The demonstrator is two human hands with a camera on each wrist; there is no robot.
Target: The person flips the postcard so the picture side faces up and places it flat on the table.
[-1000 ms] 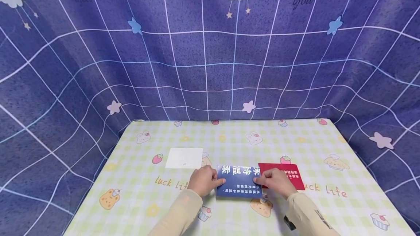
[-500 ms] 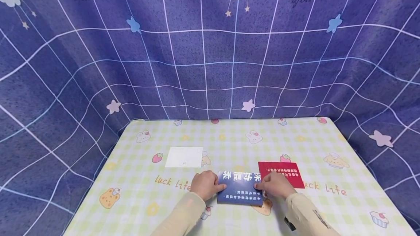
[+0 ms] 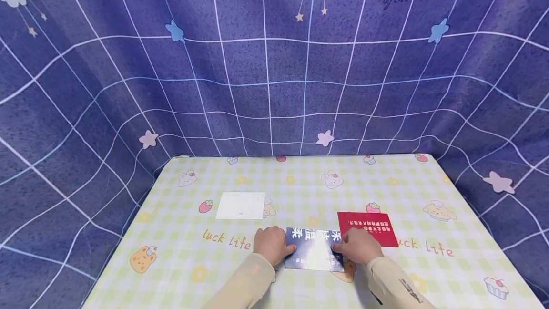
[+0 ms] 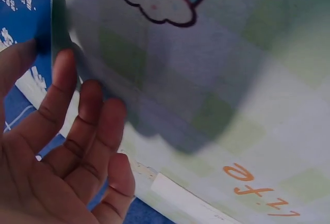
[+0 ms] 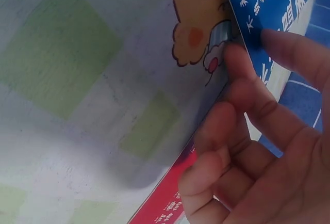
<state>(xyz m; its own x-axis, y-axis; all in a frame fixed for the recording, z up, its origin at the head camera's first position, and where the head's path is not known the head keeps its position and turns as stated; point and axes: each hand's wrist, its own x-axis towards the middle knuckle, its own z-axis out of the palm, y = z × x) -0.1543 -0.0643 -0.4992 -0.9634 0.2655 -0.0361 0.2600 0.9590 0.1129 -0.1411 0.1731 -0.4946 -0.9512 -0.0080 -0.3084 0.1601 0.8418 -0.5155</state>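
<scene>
A blue card (image 3: 314, 254) with white lettering lies between the two hands in the head view, glare washing out part of its print. My left hand (image 3: 271, 246) pinches its left edge, thumb on the printed face and fingers at the edge and underside. At the opposite edge my right hand (image 3: 359, 247) pinches the card the same way, thumb on top. The left wrist view shows the blue card (image 4: 31, 12) close over the cloth; in the right wrist view the blue card (image 5: 263, 17) has its edge between thumb and index finger.
Behind the right hand lies a red card (image 3: 383, 230) with white text, partly covered by that hand. A white card (image 3: 241, 205) lies further back on the left. A checked, cartoon-printed cloth (image 3: 180, 280) covers the table; a blue grid-patterned curtain (image 3: 274, 61) hangs around it.
Both hands have brought the blue card a little nearer to the person and lower in the head view. Glare has spread over its face. The red and white cards stay put.
</scene>
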